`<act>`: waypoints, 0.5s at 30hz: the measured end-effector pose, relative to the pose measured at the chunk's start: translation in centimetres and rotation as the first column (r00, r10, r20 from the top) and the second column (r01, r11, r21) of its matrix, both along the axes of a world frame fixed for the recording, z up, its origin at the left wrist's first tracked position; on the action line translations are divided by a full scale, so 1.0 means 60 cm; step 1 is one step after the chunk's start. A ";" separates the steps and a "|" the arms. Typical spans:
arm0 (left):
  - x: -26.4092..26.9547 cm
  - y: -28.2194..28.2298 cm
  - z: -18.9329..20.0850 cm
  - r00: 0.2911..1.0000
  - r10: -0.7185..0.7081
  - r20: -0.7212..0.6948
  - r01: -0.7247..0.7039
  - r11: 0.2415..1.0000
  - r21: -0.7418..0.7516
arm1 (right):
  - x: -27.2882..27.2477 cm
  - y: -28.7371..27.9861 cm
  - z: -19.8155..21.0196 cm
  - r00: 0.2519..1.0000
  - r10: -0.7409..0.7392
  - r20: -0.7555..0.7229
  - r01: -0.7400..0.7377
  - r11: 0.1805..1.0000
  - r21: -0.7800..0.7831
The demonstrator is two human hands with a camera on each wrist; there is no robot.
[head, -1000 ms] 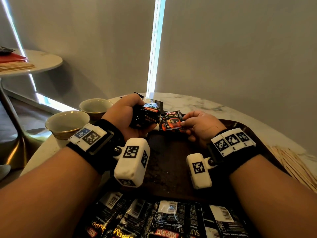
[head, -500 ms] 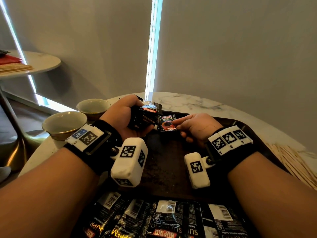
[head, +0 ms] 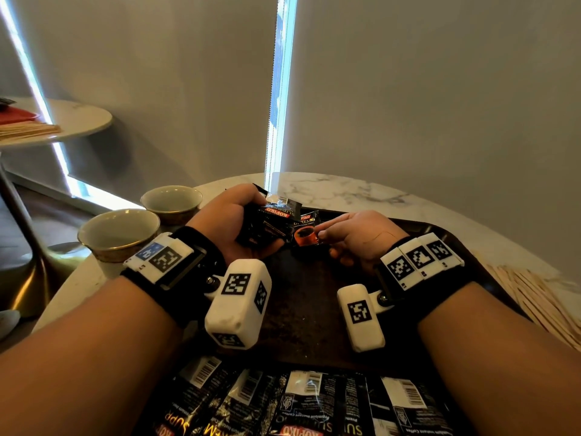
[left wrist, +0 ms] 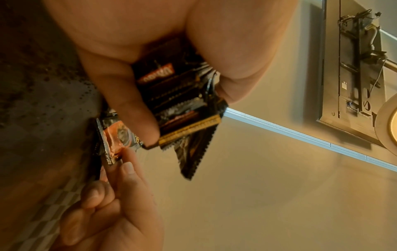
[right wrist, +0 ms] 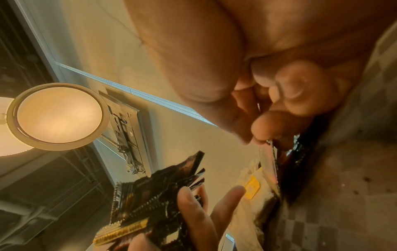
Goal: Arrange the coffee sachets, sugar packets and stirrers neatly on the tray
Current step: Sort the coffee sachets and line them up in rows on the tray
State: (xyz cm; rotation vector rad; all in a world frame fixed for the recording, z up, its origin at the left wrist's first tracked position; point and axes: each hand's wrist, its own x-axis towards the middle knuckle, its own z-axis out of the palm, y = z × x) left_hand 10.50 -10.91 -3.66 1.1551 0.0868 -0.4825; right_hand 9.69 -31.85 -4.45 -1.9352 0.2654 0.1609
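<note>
black kopiko sachet stack (head: pixel 270 221) bunched at twelve o'clock over the dark tray (head: pixel 301 309); single sachet (head: pixel 306 231) upright beside it; sachet row (head: pixel 298 401) at six; stirrers (head: pixel 540 300) at three.

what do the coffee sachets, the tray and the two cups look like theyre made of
Coffee sachets: glossy foil-laminate or plastic film, judging by crinkles, highlights and serrated edges.
Tray: dark, matte and mottled; possibly wood or laminate, hard to tell.
Two cups: likely glazed ceramic, with a smooth pale sheen and gold-toned band.
</note>
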 end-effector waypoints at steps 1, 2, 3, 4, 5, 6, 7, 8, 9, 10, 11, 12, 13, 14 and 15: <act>0.000 0.000 0.000 1.000 -0.003 -0.001 0.003 1.000 0.005 | 0.002 0.000 -0.002 1.000 -0.010 0.002 0.010 1.000 -0.010; 0.000 0.000 0.000 1.000 -0.005 -0.001 0.005 1.000 0.007 | 0.004 0.000 -0.004 1.000 -0.019 0.003 0.019 0.999 -0.026; 0.000 0.000 0.000 1.000 -0.008 0.000 0.008 1.000 0.011 | 0.006 -0.001 -0.006 1.000 -0.025 0.002 0.025 0.999 -0.040; -0.001 0.000 0.000 1.000 -0.012 0.000 0.012 1.000 0.017 | 0.007 -0.001 -0.007 0.999 -0.032 -0.002 0.032 0.998 -0.048; -0.001 -0.001 -0.001 1.000 -0.014 0.001 0.014 1.000 0.025 | 0.008 -0.002 -0.008 0.999 -0.041 -0.010 0.040 0.998 -0.045; -0.001 -0.001 -0.001 1.000 -0.019 -0.001 0.019 0.999 0.035 | 0.008 -0.003 -0.009 0.999 -0.048 -0.019 0.048 0.998 -0.036; -0.001 -0.002 -0.002 1.000 -0.024 -0.003 0.024 0.999 0.047 | 0.008 -0.003 -0.009 0.998 -0.055 -0.023 0.055 0.998 -0.024; -0.002 -0.003 -0.001 1.000 -0.030 -0.005 0.030 0.998 0.057 | 0.008 -0.002 -0.008 0.998 -0.061 -0.018 0.060 0.998 -0.013; -0.003 -0.003 -0.001 0.999 -0.035 -0.009 0.036 0.997 0.064 | 0.007 -0.002 -0.008 0.998 -0.066 -0.003 0.066 0.998 -0.002; -0.004 -0.004 -0.001 0.999 -0.040 -0.012 0.041 0.997 0.068 | 0.006 -0.002 -0.007 0.997 -0.071 0.009 0.071 0.997 0.005; -0.005 -0.005 -0.001 0.999 -0.043 -0.014 0.044 0.997 0.070 | 0.005 -0.001 -0.007 0.997 -0.073 0.014 0.073 0.997 0.008; -0.005 -0.005 0.000 0.999 -0.044 -0.016 0.045 0.997 0.070 | 0.004 -0.001 -0.007 0.997 -0.075 0.013 0.075 0.997 0.008; -0.005 -0.006 0.000 0.999 -0.044 -0.018 0.046 0.997 0.070 | 0.002 -0.001 -0.006 0.997 -0.075 0.010 0.075 0.997 0.008; -0.005 -0.006 -0.001 0.999 -0.047 -0.021 0.048 0.996 0.070 | 0.003 -0.001 -0.005 0.997 -0.077 0.004 0.077 0.997 0.007; -0.006 -0.005 -0.001 0.998 -0.053 -0.022 0.054 0.996 0.071 | 0.002 0.000 -0.005 0.997 -0.079 -0.001 0.079 0.997 0.007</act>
